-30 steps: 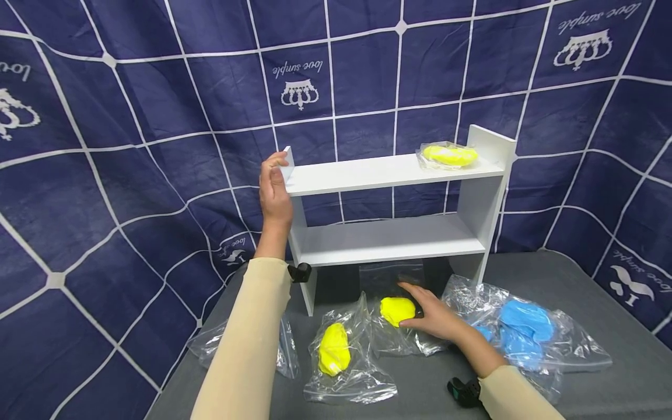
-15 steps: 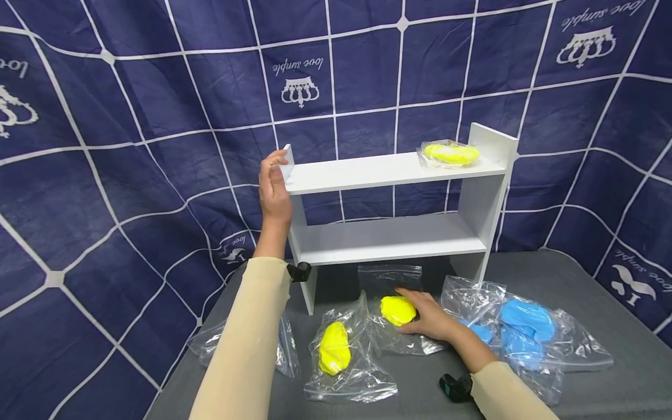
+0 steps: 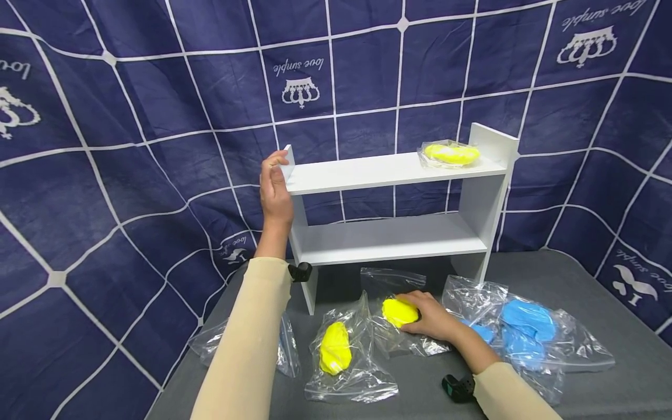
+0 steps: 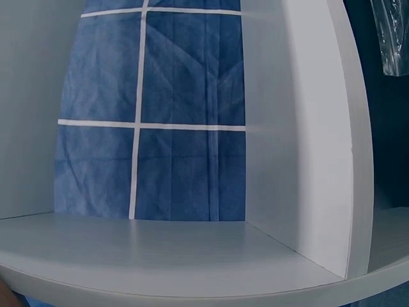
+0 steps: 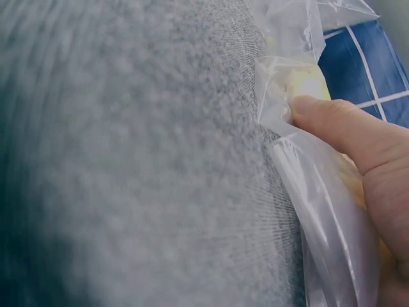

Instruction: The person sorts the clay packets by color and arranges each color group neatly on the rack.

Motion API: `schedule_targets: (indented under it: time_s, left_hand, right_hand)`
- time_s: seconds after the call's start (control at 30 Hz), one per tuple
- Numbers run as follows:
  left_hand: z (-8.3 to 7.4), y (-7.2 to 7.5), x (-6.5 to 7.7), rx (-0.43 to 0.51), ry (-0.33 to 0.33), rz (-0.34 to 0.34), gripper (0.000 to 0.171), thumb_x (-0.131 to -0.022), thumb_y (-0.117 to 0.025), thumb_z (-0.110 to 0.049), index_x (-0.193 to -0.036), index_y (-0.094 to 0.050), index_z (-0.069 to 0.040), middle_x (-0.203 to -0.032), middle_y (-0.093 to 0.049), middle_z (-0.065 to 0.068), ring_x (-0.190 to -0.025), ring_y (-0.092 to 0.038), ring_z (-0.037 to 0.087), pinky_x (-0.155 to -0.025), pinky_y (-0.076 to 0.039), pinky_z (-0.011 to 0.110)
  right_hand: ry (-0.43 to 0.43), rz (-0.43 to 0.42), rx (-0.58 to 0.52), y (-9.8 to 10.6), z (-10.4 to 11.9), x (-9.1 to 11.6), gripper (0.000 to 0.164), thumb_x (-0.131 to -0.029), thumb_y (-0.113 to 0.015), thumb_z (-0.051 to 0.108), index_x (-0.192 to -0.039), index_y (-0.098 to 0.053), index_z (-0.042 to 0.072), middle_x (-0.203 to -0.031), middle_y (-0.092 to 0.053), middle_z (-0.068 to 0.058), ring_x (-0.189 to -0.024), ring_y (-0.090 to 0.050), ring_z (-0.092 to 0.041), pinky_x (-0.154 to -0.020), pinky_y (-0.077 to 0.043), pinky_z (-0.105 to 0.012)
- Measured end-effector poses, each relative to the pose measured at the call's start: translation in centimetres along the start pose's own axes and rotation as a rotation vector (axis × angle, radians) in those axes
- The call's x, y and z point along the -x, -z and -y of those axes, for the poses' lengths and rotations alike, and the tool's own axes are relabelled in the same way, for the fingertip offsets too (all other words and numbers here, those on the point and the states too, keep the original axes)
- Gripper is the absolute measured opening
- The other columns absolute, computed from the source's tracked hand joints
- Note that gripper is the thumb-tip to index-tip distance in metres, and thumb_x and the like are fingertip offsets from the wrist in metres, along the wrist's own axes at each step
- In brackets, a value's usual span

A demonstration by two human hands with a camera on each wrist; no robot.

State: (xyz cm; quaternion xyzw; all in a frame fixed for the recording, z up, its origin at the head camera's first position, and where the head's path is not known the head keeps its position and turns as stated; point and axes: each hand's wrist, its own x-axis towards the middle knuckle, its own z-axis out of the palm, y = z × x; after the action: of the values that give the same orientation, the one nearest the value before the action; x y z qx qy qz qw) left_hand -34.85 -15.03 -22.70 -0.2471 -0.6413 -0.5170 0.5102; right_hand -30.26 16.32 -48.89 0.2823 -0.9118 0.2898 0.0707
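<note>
A packet (image 3: 450, 154) sits atop the shelf unit (image 3: 388, 240), bags (image 3: 400, 312) on the table (image 3: 420, 385)

My left sleeve (image 3: 242, 335): cream, plain, close-fitting. My right sleeve (image 3: 513, 389): same cream. Small black unit (image 3: 300, 272) at left cuff; black wrist unit (image 3: 458, 389) at right, teal-green patch. Fingers (image 3: 275, 159) bare.

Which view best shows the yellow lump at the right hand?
The head view, because most of the yellow lump shows, pinched by the right hand. The right wrist view shows only pale, partly covered bits; the left wrist view, none.
</note>
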Motion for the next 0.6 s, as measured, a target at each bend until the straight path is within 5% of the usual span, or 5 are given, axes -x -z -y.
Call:
schedule_targets:
  time_s: [0.3, 0.6]
  left_hand:
    - [3.1, -0.2, -0.1, -0.025, 0.003, -0.003, 0.025, -0.104, -0.030, -0.003, -0.105, -0.053, 0.007, -0.131, -0.062, 0.019, -0.134, -0.050, 0.030, -0.112, -0.030, 0.029]
    - [3.5, 0.0, -0.2, -0.043, -0.003, -0.010, 0.024, -0.104, -0.032, -0.005, -0.104, -0.053, 0.005, -0.130, -0.063, 0.017, -0.132, -0.051, 0.026, -0.111, -0.031, 0.028]
  right_hand:
    - [0.026, -0.063, -0.015, 0.7, 0.7, 0.4, 0.066, -0.077, -0.084, 0.027, -0.134, -0.060, 0.004, -0.125, -0.064, -0.011, -0.103, -0.054, -0.023, -0.077, -0.046, -0.035]
    - [0.092, -0.160, -0.005, 2.7, 2.4, 0.7, 0.063, -0.076, -0.084, 0.020, -0.133, -0.062, 0.008, -0.128, -0.064, -0.007, -0.113, -0.057, -0.030, -0.086, -0.052, -0.047]
